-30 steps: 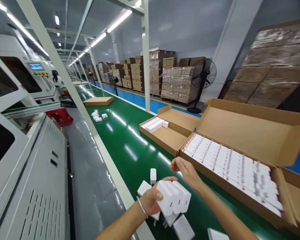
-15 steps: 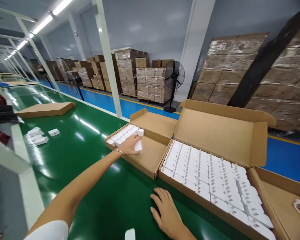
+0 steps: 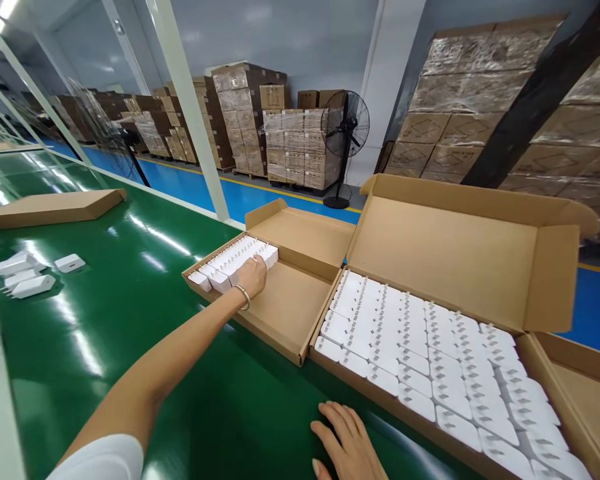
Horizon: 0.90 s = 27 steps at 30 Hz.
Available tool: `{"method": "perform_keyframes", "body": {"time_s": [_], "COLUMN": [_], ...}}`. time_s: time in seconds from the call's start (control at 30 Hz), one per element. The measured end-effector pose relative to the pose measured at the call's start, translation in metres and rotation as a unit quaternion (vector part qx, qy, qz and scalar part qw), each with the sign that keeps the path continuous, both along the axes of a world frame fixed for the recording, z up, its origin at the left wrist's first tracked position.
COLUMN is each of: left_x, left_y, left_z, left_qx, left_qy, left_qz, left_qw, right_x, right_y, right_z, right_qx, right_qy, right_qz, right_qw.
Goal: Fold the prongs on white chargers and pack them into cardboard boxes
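Note:
My left hand [image 3: 253, 276] reaches into the small open carton [image 3: 300, 293], fingers closed around a white plug-in charger at the near end of a row. The hand hides most of that charger. White chargers [image 3: 240, 253] with metal prongs upward stand in rows at the carton's left side. My right hand [image 3: 350, 440] rests near the green belt surface, fingers spread and holding nothing. Beside it, to the right, a larger open carton [image 3: 375, 397] is packed with rows of white chargers [image 3: 420, 340].
Several loose chargers [image 3: 27, 277] lie at the left on the green work surface [image 3: 180, 407]. Beyond them is a flat cardboard lid or box [image 3: 55, 207]. A pale post [image 3: 193, 113] rises at the far edge. A standing fan [image 3: 347, 127] and stacked cartons [image 3: 300, 147] are behind.
My left hand has brought the charger up against the row, its fingers now curled in. The view has shifted to the right. My right hand stays open over the belt.

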State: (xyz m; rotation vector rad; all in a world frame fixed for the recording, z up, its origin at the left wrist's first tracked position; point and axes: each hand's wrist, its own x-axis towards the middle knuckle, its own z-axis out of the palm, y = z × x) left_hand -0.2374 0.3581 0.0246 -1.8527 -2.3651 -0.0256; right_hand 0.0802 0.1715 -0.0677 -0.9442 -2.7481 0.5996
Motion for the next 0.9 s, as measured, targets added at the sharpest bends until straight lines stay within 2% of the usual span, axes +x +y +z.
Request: {"method": "perform_keyframes", "body": {"time_s": [0.07, 0.13, 0.23, 0.3, 0.4, 0.5, 0.53, 0.6, 0.7, 0.77, 0.8, 0.9], "left_x": [-0.003, -0.005, 0.011, 0.036, 0.082, 0.122, 0.132, 0.145, 0.148, 0.143, 0.140, 0.137], "left_y": [-0.001, -0.009, -0.047, -0.091, -0.175, -0.253, -0.271, -0.295, -0.304, -0.303, -0.303, -0.305], "left_z": [0.011, 0.030, 0.053, 0.054, 0.039, 0.019, 0.013, 0.004, -0.002, -0.003, -0.003, -0.004], "left_qx": [-0.007, -0.016, -0.035, -0.069, -0.163, -0.227, -0.232, -0.231, -0.183, -0.131, -0.108, -0.060], "left_qy": [-0.017, -0.030, -0.045, -0.069, -0.154, -0.203, -0.202, -0.198, -0.154, -0.115, -0.100, -0.112], "left_qz": [0.021, 0.013, -0.044, -0.116, -0.240, -0.280, -0.276, -0.271, -0.186, -0.103, -0.071, -0.012], "left_qw": [1.000, 0.999, 0.997, 0.988, 0.944, 0.910, 0.910, 0.913, 0.953, 0.979, 0.987, 0.992], "right_x": [0.005, 0.010, 0.018, 0.022, 0.029, 0.032, 0.032, 0.030, 0.030, 0.032, 0.035, 0.043], "right_y": [0.000, -0.003, -0.011, -0.015, -0.016, -0.017, -0.019, -0.029, -0.061, -0.085, -0.093, -0.096], "right_z": [0.001, 0.007, 0.023, 0.032, 0.039, 0.052, 0.060, 0.078, 0.097, 0.099, 0.098, 0.089], "right_qx": [0.010, 0.024, 0.042, 0.039, 0.035, -0.001, -0.025, -0.083, -0.174, -0.181, -0.167, -0.159], "right_qy": [0.009, 0.032, 0.063, 0.066, 0.058, 0.008, -0.019, -0.067, -0.126, -0.160, -0.164, -0.079], "right_qz": [0.001, -0.007, -0.024, -0.031, -0.040, -0.050, -0.053, -0.037, 0.079, 0.113, 0.100, -0.030], "right_qw": [1.000, 0.999, 0.997, 0.997, 0.997, 0.999, 0.998, 0.994, 0.973, 0.964, 0.967, 0.984]}}
